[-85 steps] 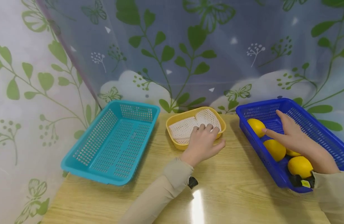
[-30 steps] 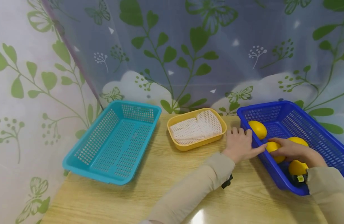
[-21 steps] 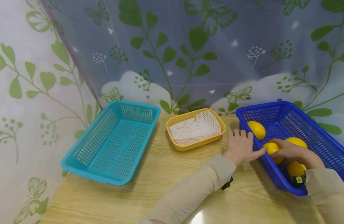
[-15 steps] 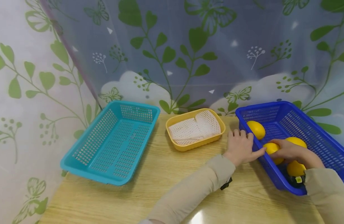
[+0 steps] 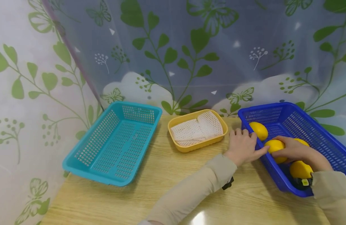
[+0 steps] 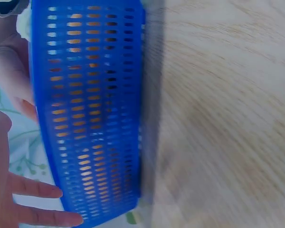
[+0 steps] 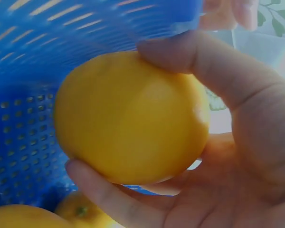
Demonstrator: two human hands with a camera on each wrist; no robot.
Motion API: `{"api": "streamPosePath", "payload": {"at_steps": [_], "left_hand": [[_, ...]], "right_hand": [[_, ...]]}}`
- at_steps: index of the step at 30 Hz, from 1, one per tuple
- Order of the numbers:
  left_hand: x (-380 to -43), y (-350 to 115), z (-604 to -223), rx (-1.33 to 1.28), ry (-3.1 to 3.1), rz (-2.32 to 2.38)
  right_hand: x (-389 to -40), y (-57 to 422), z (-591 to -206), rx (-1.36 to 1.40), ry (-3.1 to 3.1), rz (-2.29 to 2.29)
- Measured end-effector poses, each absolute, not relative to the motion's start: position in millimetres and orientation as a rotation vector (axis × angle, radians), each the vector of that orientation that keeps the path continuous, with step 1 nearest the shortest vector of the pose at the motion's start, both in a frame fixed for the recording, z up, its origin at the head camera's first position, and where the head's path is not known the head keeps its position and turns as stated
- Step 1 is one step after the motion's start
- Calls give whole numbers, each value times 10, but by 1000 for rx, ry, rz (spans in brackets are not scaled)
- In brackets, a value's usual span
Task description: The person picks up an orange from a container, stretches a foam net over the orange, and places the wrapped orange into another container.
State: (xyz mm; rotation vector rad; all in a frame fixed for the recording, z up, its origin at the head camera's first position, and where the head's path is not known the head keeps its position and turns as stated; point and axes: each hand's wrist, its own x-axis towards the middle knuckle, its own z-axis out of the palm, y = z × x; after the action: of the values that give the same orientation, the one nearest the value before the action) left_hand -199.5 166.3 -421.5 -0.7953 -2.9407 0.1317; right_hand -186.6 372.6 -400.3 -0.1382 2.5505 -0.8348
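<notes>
My right hand (image 5: 298, 151) is inside the blue basket (image 5: 270, 107) and grips a lemon (image 7: 130, 116), thumb on one side and fingers curled round the other. In the head view this lemon sits by the basket's left wall. My left hand (image 5: 241, 147) rests at the outside of that wall, its thumb reaching to the rim. In the left wrist view the fingers (image 6: 38, 190) are extended, tips right at the basket's side. More lemons lie in the basket: one at the far left (image 5: 258, 130), one near the front (image 5: 300, 170), and one partly hidden behind my right hand.
A shallow yellow basket (image 5: 194, 148) holding folded white foam netting (image 5: 196, 128) stands mid-table. To the left is a turquoise basket (image 5: 125, 140) with nothing in it. A patterned curtain (image 5: 178, 47) hangs behind the wooden table (image 5: 161, 184).
My left hand has moved right from the netting to the blue basket's wall. The right hand has lowered and taken hold of a lemon, which sits slightly higher than half a second ago.
</notes>
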Motion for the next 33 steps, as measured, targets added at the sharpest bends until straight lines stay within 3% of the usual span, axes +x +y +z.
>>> {"api": "streamPosePath", "payload": {"at_steps": [9,18,25,33], "left_hand": [[-1898,1579,-3930,-837,-2984,-42],[-1784,1300,-3682,-904,-2967,-499],[-1667,1031,-3705,-964,-2798,-875],[-1446,745,-3872,-840,-2635,-1267]], "right_hand": [[-1742,3650,-3763,-124,2715,-805],[-1648,3607,-3552,-77,2829,-744],[-1564,3499,-3401,-83,2934,-703],[-1436,3260,-3259,-120,2980,-746]]}}
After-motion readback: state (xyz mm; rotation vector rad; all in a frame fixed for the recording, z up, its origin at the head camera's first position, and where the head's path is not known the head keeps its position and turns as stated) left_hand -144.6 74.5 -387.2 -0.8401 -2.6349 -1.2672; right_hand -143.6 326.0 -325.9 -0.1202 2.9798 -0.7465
